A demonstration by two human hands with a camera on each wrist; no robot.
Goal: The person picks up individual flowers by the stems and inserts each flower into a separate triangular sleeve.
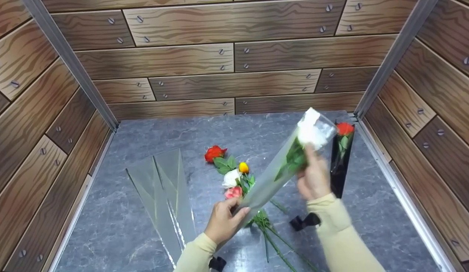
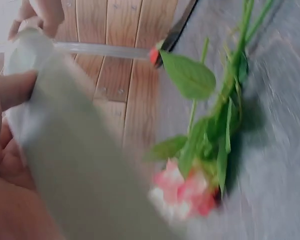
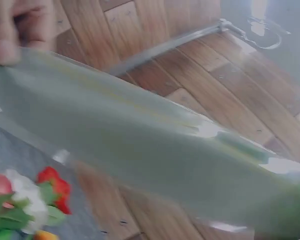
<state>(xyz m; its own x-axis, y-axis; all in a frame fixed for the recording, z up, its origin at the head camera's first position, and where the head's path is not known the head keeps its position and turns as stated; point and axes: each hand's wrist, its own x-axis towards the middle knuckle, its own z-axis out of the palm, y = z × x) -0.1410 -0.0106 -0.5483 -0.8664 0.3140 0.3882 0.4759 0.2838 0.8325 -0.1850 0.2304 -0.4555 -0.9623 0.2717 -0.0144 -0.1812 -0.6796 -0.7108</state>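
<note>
A white flower (image 1: pixel 311 128) with green leaves stands in a clear, frosted flower sleeve (image 1: pixel 270 177), tilted up to the right above the table. My left hand (image 1: pixel 223 219) pinches the narrow lower part, thumb in front; the left wrist view shows this thumb (image 2: pixel 17 90) on the film. At the upper part, my right hand (image 1: pixel 314 175) is beside the sleeve, its index finger extended just below the bloom; motion blurs it. Beneath lie loose flowers: a red rose (image 1: pixel 214 153), a white flower (image 1: pixel 231 178), a pink flower (image 1: pixel 233 192) and a yellow bud (image 1: pixel 243 167).
Flat clear sleeves (image 1: pixel 162 189) lie on the left of the grey marbled table (image 1: pixel 117 226). A red flower (image 1: pixel 345 129) in a black sleeve (image 1: pixel 340 170) lies at the right. Loose green stems (image 1: pixel 276 241) point toward the front. Wood-patterned walls (image 1: pixel 234 56) enclose the table at the back and sides.
</note>
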